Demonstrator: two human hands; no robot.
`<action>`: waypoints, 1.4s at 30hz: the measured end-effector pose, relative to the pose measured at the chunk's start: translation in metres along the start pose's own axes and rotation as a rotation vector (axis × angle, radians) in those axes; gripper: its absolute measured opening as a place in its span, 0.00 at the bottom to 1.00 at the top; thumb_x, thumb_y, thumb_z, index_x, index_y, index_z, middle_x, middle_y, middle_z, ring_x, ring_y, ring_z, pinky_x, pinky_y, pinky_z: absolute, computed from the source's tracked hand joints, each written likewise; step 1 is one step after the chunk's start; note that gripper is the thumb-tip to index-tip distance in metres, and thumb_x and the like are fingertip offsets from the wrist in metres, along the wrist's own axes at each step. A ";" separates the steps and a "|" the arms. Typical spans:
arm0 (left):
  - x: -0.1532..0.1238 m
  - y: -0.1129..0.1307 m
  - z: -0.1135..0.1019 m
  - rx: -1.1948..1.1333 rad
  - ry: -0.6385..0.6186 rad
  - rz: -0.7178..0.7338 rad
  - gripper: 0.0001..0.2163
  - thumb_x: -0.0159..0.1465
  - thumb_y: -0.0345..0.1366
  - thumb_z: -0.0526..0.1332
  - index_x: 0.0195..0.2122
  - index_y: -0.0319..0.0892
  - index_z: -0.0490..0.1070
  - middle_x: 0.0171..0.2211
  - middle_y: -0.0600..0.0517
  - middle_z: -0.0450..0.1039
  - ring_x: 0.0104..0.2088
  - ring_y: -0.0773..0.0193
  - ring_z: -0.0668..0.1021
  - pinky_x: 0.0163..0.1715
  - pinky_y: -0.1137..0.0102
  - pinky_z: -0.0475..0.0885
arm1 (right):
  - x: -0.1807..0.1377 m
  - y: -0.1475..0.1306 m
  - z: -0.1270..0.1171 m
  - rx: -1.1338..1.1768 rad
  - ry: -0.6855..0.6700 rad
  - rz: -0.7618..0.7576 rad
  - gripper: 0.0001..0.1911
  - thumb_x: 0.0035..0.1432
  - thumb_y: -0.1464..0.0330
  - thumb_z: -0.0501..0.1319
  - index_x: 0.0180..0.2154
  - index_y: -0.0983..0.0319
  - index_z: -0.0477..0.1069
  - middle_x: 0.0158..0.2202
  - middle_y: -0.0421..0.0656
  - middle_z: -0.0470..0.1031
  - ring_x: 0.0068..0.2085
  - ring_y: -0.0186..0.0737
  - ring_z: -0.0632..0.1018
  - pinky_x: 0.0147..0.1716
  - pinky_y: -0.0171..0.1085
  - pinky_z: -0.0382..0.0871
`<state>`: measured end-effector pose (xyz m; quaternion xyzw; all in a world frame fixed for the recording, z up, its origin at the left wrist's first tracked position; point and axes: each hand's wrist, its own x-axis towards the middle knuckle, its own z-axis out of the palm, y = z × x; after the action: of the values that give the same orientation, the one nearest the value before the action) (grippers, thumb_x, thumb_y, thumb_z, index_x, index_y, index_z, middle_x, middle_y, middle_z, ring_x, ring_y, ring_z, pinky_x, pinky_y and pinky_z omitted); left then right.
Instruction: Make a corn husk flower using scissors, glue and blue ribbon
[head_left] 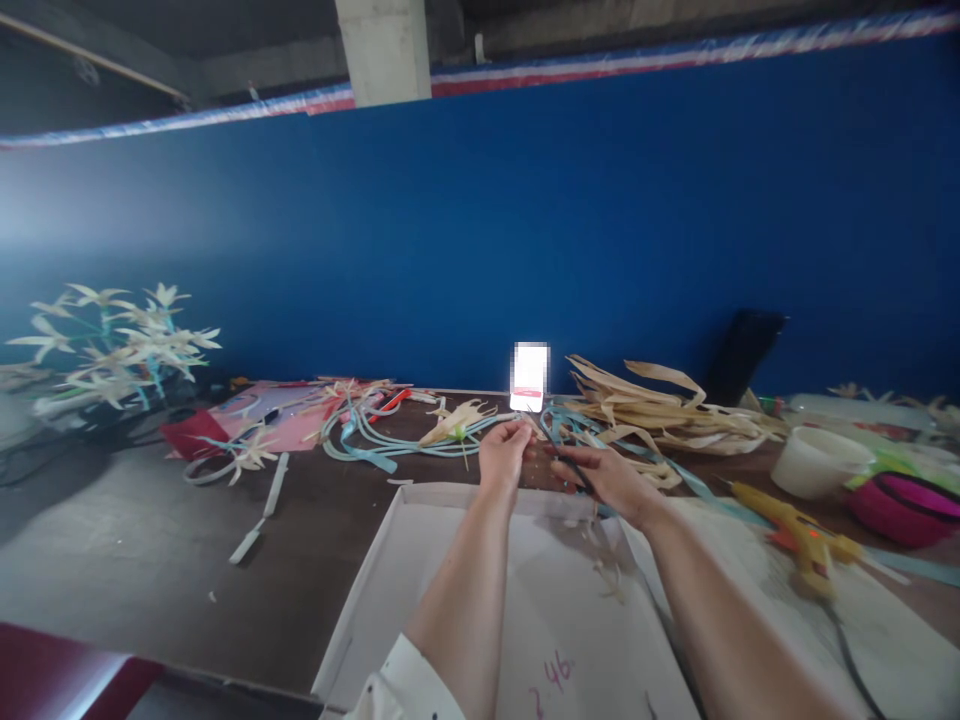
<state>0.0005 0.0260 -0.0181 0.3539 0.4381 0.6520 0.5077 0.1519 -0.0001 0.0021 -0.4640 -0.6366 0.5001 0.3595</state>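
My right hand point(600, 475) is wrapped round dark-handled scissors point(571, 465), their blades pointing up and left towards my other hand. With fingers pinched together, my left hand point(508, 450) holds something small and pale near the blades; its kind is too small to make out. Both hands are above the far edge of a shallow white box lid point(450, 600). Just left of my left hand lies a pale husk flower point(459, 422) with a green base. A bundle of dried corn husks point(660, 405) lies beyond my right hand.
A lit phone point(529, 378) stands against the blue wall. To the right are a yellow glue gun point(799, 530) with a cord, a white cup point(817, 462) and a pink bowl point(907, 508). White-flowered stems point(142, 345) stand at left; coiled pale tubing point(360, 450) lies nearer.
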 end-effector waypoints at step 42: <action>-0.009 0.009 0.002 -0.184 -0.052 -0.211 0.06 0.49 0.33 0.66 0.25 0.36 0.72 0.22 0.52 0.71 0.23 0.72 0.72 0.21 0.79 0.66 | 0.002 0.005 -0.005 -0.115 -0.079 -0.072 0.18 0.48 0.57 0.63 0.37 0.61 0.78 0.18 0.40 0.69 0.19 0.33 0.65 0.18 0.32 0.53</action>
<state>0.0014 0.0166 -0.0088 0.2745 0.3978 0.6230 0.6151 0.1569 0.0040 -0.0012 -0.4406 -0.6944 0.4671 0.3247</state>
